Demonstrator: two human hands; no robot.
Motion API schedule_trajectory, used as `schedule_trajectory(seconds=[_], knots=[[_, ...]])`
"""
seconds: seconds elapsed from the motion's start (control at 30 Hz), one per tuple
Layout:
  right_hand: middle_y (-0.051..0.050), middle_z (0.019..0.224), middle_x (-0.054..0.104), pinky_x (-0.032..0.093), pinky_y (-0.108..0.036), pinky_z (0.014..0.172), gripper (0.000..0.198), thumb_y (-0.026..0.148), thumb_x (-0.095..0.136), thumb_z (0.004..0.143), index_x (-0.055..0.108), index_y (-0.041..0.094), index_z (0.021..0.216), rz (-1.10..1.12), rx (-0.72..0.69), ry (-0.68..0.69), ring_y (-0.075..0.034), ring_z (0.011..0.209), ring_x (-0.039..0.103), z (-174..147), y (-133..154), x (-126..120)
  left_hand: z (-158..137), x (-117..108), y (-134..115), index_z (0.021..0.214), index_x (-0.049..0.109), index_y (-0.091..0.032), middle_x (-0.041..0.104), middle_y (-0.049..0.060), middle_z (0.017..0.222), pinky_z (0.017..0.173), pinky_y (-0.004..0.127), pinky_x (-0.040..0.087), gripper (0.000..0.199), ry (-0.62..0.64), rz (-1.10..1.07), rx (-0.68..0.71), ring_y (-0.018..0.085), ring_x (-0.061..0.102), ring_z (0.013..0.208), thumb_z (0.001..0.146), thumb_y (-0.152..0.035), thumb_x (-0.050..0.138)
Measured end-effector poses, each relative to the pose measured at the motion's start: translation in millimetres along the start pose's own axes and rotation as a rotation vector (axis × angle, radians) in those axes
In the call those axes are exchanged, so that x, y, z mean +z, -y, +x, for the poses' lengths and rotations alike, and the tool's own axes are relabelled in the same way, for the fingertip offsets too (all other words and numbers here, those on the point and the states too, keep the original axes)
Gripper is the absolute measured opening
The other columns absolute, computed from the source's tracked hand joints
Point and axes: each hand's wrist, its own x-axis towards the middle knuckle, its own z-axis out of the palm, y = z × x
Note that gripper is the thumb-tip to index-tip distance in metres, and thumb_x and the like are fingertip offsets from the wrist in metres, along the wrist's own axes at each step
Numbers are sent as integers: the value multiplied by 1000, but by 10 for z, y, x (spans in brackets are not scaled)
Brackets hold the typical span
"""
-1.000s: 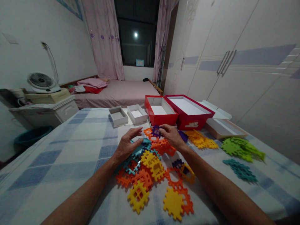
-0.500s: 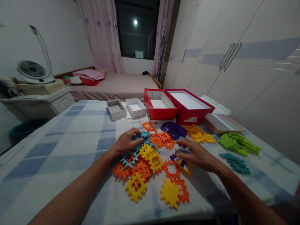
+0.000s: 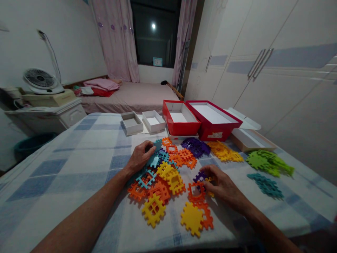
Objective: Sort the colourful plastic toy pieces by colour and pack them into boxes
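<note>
My left hand is at the left of a mixed pile, its thumb and fingers closed on a teal interlocking tile. Other teal tiles lie beneath and beside that hand. To the right of the pile, my right hand curls its thumb and fingers round a yellow tile, which is partly hidden by them. A purple tile and an orange square frame lie against those fingers. Yellow tiles and orange tiles overlap between the hands.
Sorted heaps of purple tiles, yellow-orange tiles, green tiles and teal tiles lie to the right. Behind stand a red box, a dark red box and small white boxes on the checked cloth.
My left hand has moved slightly left and up, with a teal tile now in its fingers. The right hand has come down and closed round the yellow tile; the orange frame has shifted slightly.
</note>
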Motion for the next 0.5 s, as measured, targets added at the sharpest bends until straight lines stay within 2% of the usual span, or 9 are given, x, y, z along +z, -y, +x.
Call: schedule_trajectory(seconds=[0.07,0.13,0.23,0.3,0.37,0.43,0.5], knots=[[-1,84,61,47,-27,70,9,23,53,77,57,20,85,55,-7,43,-16,79,59,-5,83,20,20,-6,26,81,58,-18,57,-2,68,60,24,45,23,-46,-3,-9,12,54,62,82,-38,48],[0,80,61,46,-25,66,5,23,52,77,56,20,78,93,-35,73,-15,76,58,-1,181,34,38,-17,46,86,59,-17,60,-1,72,62,25,47,22,-86,-2,-11,13,56,64,82,-36,47],[0,82,63,45,-27,72,7,25,53,78,58,21,77,72,-109,40,-16,81,58,52,294,28,44,-40,39,98,58,-17,63,4,92,80,32,48,24,-177,26,6,18,60,85,81,-31,49],[-1,81,64,45,-28,74,10,29,54,78,60,20,77,35,-115,-32,-16,80,59,153,306,-8,31,-55,3,101,59,-18,60,6,105,94,36,42,25,-216,81,80,20,56,101,80,-28,50],[-1,76,64,44,-27,69,16,34,54,79,62,20,79,15,-84,-108,-15,73,58,324,249,-74,5,-62,-49,98,62,-20,61,7,105,97,36,40,21,-147,147,201,20,55,104,82,-27,50],[0,71,63,43,-26,62,23,40,53,79,62,19,80,7,-65,-176,-15,66,57,552,133,-166,-25,-56,-97,95,65,-21,63,7,100,93,35,43,20,6,204,307,20,57,100,84,-29,50],[0,69,62,43,-26,60,27,42,51,78,62,18,81,-22,-47,-236,-15,63,56,796,-3,-256,-50,-41,-122,97,66,-21,65,8,99,89,35,45,22,150,244,350,20,58,95,84,-33,52]])
